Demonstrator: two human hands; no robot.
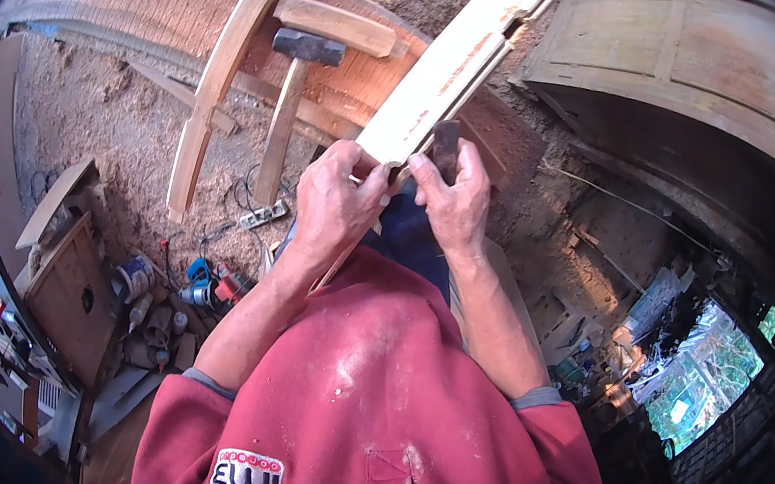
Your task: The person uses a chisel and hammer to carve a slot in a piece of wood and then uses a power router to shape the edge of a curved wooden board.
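Long pale wooden board, w/ a dark notch in its R edge, runs from the top of view down to your hands, near end at your fingertips. Your L hand pinches that end betw. thumb & index fingers (exact contact hidden). Your R hand has its fingers closed round a dark block-like piece, exact kind unclear, thumb tip by the board's R edge. For a clean result, it is prob. best to steady the end w/ L, brace R against the edge, work in short, light moves & mind splinters. NB: the sledgehammer lies L of the board, apart from both hands.
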